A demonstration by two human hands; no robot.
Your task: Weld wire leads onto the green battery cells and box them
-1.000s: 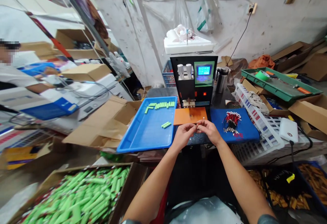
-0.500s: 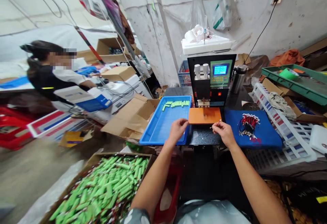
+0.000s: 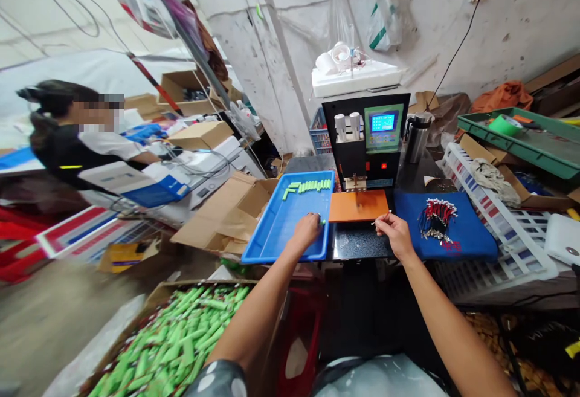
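My left hand is over the right side of the blue tray, its fingers closed on a green battery cell that mostly hides behind them. At the tray's far end several more green cells lie in a row. My right hand pinches a short wire lead with a small light tip, just off the right front corner of the orange plate. Behind that plate stands a black spot welder with a lit screen. A bundle of red and black wire leads lies on a blue cloth to the right.
A carton of wired green cells stands at the lower left. Beside the welder is a steel flask. White crates and a green tray are on the right. A co-worker sits at the far left.
My left hand has moved left and slightly down from the orange plate's edge, over the blue tray. My right hand stays near the plate's corner with the lead. The view has shifted a little.
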